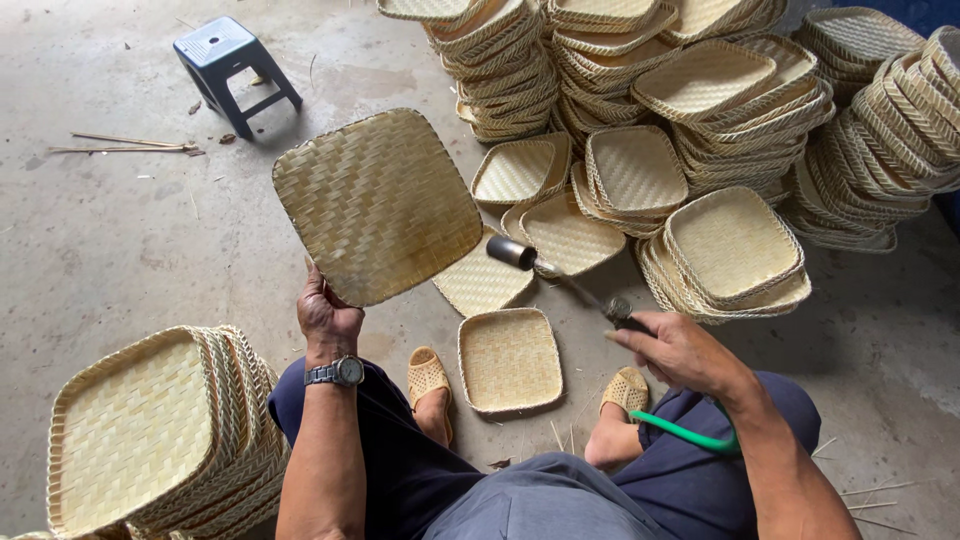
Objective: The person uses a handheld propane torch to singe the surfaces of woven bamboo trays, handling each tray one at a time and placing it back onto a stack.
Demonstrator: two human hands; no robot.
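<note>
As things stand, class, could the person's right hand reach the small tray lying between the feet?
Probably not freely: the right hand holds a torch, though the small tray lies close with nothing between them.

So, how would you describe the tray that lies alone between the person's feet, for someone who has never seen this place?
Start from the seated person's two sandalled feet on the concrete floor. Between them lies one small woven tray, hollow side up. Unlike the trays in the stacks, it lies single and flat.
</note>
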